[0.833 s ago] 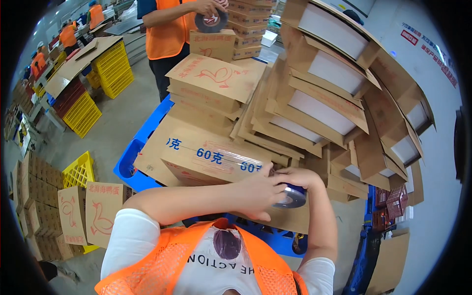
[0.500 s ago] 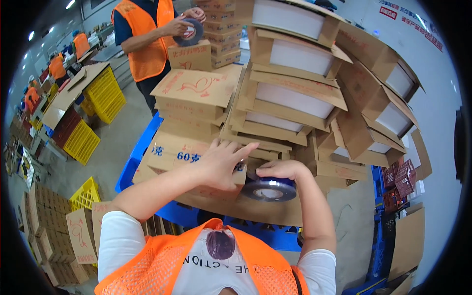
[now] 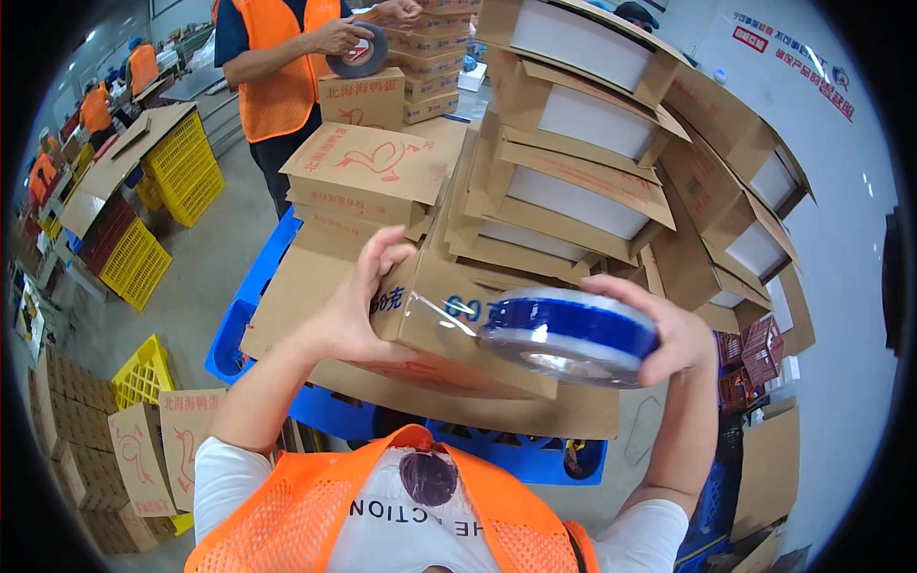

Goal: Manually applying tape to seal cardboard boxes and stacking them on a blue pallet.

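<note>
Carton: near the blue pallet's front edge; long axis left-to-right.
Left hand: grip spread, against carton's left end.
Right hand: grip closed on tape roll.
Tape roll: over carton's right end.

left hand touches carton, right hand holds tape.

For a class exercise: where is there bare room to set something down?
Bare cardboard lies between the left hand and the blue pallet rim; bare floor shows between the pallet and yellow crates. Crowded: the right rear, with stacked boxes, and between left hand and right hand, where a carton and tape roll are.
</note>
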Available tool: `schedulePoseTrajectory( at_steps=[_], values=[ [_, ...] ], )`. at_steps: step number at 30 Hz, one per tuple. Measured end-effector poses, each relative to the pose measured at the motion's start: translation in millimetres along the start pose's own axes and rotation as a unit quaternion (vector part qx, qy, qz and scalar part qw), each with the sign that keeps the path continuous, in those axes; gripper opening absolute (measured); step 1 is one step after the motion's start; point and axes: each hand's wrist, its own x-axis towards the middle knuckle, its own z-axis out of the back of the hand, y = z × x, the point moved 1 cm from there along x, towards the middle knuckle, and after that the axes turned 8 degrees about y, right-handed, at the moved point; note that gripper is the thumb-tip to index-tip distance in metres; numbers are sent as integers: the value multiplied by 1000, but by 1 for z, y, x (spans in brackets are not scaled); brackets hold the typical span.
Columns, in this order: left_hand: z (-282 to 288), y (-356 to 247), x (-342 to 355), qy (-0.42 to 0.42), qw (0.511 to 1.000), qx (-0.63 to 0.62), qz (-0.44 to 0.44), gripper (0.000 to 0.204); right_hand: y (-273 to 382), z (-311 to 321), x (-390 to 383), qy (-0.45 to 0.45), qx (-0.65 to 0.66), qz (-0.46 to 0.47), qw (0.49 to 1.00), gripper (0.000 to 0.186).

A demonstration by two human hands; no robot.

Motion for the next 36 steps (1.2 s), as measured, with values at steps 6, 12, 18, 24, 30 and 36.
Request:
schedulePoseTrajectory(
  at_steps=[6, 12, 18, 24, 30, 36],
  values=[
    [45, 32, -64, -67, 993, -58, 84, 109, 1, -21, 74, -36, 11, -5, 999, 93],
    [47, 63, -123, -276, 935, -8, 223, 85, -19, -50, 151, 57, -23, 29, 998, 91],
    [54, 95, -147, -370, 900, -166, 161, 70, 11, -67, 185, 33, -103, -48, 993, 76],
    [52, 95, -140, -377, 903, -141, 148, 68, 24, -43, 133, 24, -117, -203, 972, 86],
    [51, 98, -140, -371, 901, -151, 166, 65, 10, -27, 104, -16, -47, -207, 977, 97],
    [49, 97, -137, -382, 900, -136, 158, 64, 8, -20, 93, 2, -116, -302, 946, 72]
  ],
)
